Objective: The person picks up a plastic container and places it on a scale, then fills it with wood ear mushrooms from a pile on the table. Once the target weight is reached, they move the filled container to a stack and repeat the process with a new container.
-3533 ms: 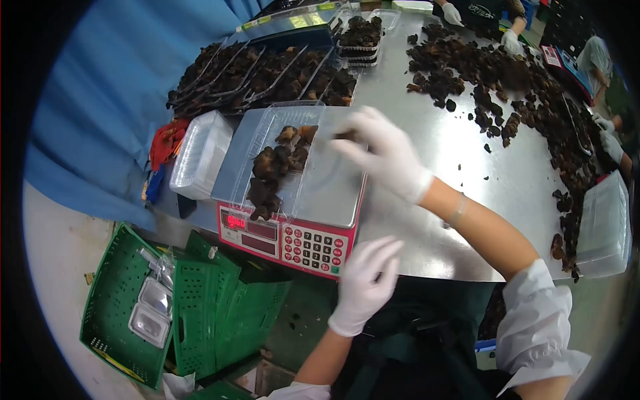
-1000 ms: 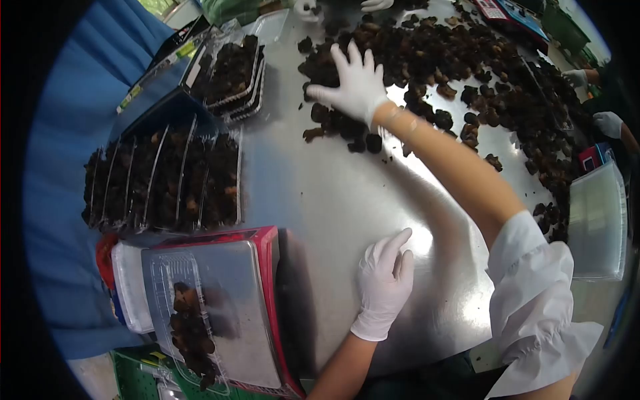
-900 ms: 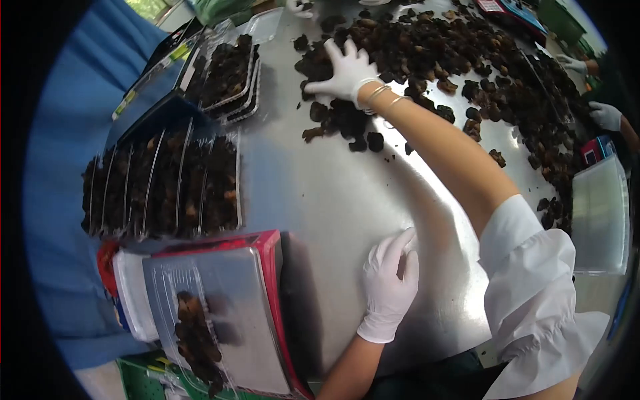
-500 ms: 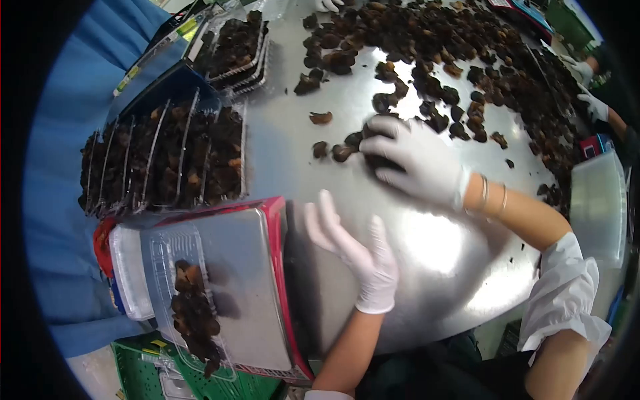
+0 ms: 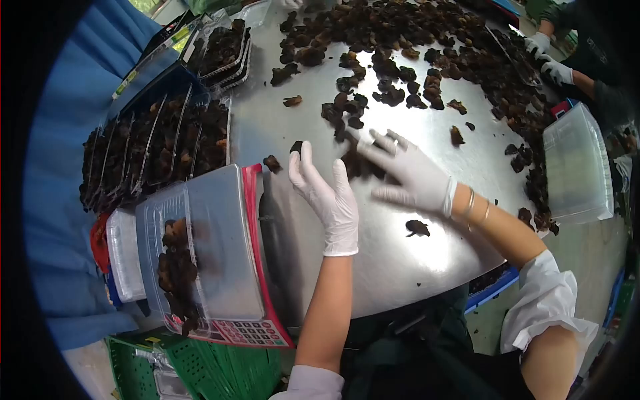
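My left hand, in a white glove, has its fingers and thumb apart, palm turned inward. Its fingertips overlap a small dark wood ear mushroom on the metal table. My right hand, also gloved and slightly blurred, has its fingers spread beside a blurred clump of wood ear mushrooms. Below that hand lies a single loose piece. Left of my left hand is a red-edged weighing scale with a keypad. On its pan rests a clear plastic tray holding wood ear mushrooms.
A large pile of mushrooms spreads over the far side of the metal table. Filled clear trays stand at left, near a blue curtain. Another person's gloved hands and a translucent bin are at right.
The view has shifted. My left hand has moved up to a small mushroom piece. My right hand has spread its fingers, and a loose piece now shows below it.
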